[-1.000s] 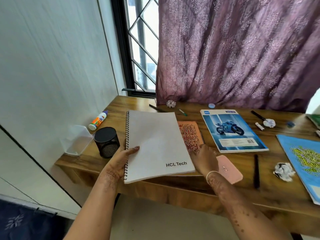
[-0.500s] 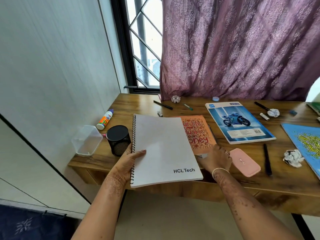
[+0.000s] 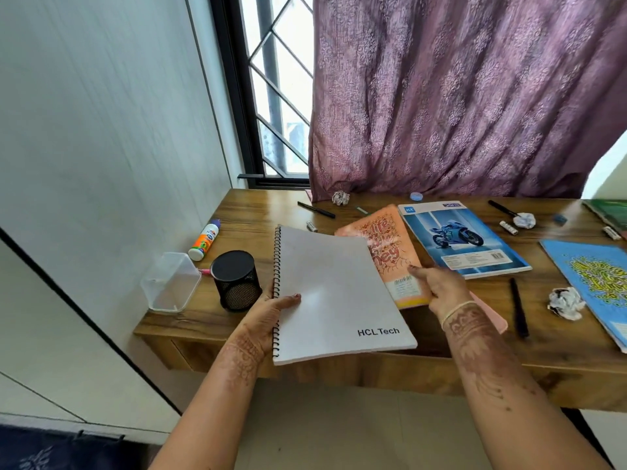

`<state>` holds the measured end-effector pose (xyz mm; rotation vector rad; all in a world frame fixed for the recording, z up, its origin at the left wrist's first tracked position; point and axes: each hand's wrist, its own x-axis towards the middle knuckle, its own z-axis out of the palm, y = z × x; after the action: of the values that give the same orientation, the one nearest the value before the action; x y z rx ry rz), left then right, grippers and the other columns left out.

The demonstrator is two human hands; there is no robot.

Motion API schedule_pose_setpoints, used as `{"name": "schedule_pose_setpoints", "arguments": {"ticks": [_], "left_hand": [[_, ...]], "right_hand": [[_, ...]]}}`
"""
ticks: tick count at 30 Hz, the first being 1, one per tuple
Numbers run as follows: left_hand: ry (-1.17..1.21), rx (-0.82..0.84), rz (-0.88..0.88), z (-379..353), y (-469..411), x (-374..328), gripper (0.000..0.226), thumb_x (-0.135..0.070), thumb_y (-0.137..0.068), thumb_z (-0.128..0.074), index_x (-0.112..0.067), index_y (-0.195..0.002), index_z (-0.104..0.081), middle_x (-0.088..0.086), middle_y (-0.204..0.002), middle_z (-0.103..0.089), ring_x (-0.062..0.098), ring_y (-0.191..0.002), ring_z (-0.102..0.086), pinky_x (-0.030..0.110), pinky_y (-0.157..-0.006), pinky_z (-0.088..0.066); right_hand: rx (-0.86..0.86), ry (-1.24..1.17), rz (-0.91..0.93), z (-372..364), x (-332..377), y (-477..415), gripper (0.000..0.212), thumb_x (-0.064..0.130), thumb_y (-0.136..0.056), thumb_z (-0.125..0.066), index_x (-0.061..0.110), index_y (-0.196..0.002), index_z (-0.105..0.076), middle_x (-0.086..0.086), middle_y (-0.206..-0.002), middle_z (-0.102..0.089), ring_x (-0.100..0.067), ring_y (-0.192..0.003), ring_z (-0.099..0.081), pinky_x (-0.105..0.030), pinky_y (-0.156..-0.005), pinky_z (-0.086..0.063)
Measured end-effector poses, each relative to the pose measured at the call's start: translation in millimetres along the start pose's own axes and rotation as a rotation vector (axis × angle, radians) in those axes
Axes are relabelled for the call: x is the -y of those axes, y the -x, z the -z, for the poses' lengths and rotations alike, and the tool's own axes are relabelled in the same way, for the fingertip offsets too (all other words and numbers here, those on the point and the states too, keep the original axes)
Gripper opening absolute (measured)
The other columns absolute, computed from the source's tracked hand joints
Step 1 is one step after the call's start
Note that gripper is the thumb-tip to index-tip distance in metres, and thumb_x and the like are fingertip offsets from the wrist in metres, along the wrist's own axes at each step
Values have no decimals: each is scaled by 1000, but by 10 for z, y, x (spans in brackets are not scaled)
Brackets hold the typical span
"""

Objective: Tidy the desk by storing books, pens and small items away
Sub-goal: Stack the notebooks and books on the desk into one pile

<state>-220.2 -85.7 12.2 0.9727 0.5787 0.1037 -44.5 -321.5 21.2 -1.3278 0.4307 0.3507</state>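
My left hand [image 3: 268, 313] grips the spiral edge of a white spiral notebook [image 3: 336, 293] marked HCL Tech, held above the desk's front edge. My right hand [image 3: 441, 290] holds the near end of an orange lettered book [image 3: 390, 249], lifted and tilted off the wooden desk [image 3: 258, 218]. A motorcycle-cover book [image 3: 464, 239] lies flat to its right, and a blue patterned book [image 3: 593, 276] lies at the far right. A black pen [image 3: 519, 307] lies between them. A pink case [image 3: 492, 317] shows partly behind my right wrist.
A black mesh pen cup [image 3: 235, 279] and a clear plastic box [image 3: 169, 283] stand at the desk's left end, with a glue bottle [image 3: 205, 239] behind. Crumpled paper balls [image 3: 565, 303] [image 3: 524, 220] [image 3: 340, 197], pens [image 3: 315, 209] [image 3: 502, 208] and small items lie scattered near the curtain.
My right hand has taken hold of the orange book and raised its near end off the desk, tilting it. The white notebook stays in my left hand.
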Motion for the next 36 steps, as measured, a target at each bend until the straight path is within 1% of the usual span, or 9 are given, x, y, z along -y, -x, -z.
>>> {"name": "schedule_pose_setpoints", "arguments": {"ticks": [5, 8, 13, 17, 21, 25, 28, 32, 36], "left_hand": [[35, 11, -35, -93, -28, -147, 41, 9, -85, -59, -15, -119, -55, 15, -97, -68, 29, -66, -70, 36, -49, -57], [45, 15, -63, -203, -66, -187, 38, 9, -86, -59, -7, -120, -56, 17, -95, -68, 29, -64, -70, 38, -50, -58], [82, 45, -145, -560, -137, -151, 57, 16, -84, -53, -13, -132, -47, 13, -100, -66, 30, -75, -64, 35, -52, -58], [138, 96, -167, -800, -153, -60, 55, 17, -83, -51, -13, -128, -50, 12, -86, -68, 22, -57, -67, 31, -46, -55], [132, 158, -169, -944, -127, 12, 41, 20, -86, -41, -15, -99, -56, 1, -60, -68, 10, -45, -63, 22, -41, -51], [123, 151, -146, -970, -190, 59, 42, 15, -89, -43, -19, -112, -53, 9, -83, -62, 11, -52, -66, 24, -45, -53], [91, 164, -128, -960, -258, 82, 48, 14, -86, -48, -19, -121, -50, 12, -84, -63, 18, -56, -66, 31, -47, -56], [87, 225, -128, -960, -361, 100, 49, 14, -86, -47, -15, -125, -53, 16, -93, -69, 24, -66, -71, 35, -58, -61], [21, 245, -138, -995, -461, 92, 48, 14, -88, -46, -14, -126, -55, 14, -97, -71, 21, -68, -73, 28, -56, -60]], "right_hand": [[8, 130, 349, -180, 519, 393, 27, -4, -71, -77, 15, -88, -69, -12, -99, -71, -22, -77, -68, -33, -64, -56], [-119, 502, 765, -287, 751, 724, 23, 9, -68, -79, 19, -88, -74, -1, -85, -74, -16, -79, -69, -35, -77, -57], [-207, 1079, 1142, -593, 640, 1291, 18, 21, -72, -72, 21, -89, -76, 2, -79, -74, -16, -74, -69, -28, -68, -55], [-73, 1468, 1154, -815, 228, 1622, 28, 14, -80, -63, 18, -107, -69, -5, -105, -67, -26, -101, -63, -35, -83, -50], [-11, 1492, 1116, -883, 8, 1709, 25, 9, -86, -61, 11, -111, -65, -8, -112, -62, -28, -106, -60, -37, -85, -50], [33, 1470, 1022, -825, -29, 1640, 26, 13, -84, -63, 10, -110, -66, -8, -113, -61, -29, -108, -58, -37, -88, -49], [65, 1462, 968, -694, -12, 1540, 22, 29, -84, -62, 16, -100, -69, -4, -107, -63, -25, -104, -59, -36, -85, -48], [-114, 1389, 921, -353, 50, 1262, 45, 53, -83, -57, 27, -120, -59, 1, -123, -57, -22, -116, -51, -39, -96, -42], [-326, 1253, 685, 115, 214, 812, 60, 51, -86, -57, 18, -134, -43, -7, -135, -49, -29, -126, -44, -43, -101, -38]]}}
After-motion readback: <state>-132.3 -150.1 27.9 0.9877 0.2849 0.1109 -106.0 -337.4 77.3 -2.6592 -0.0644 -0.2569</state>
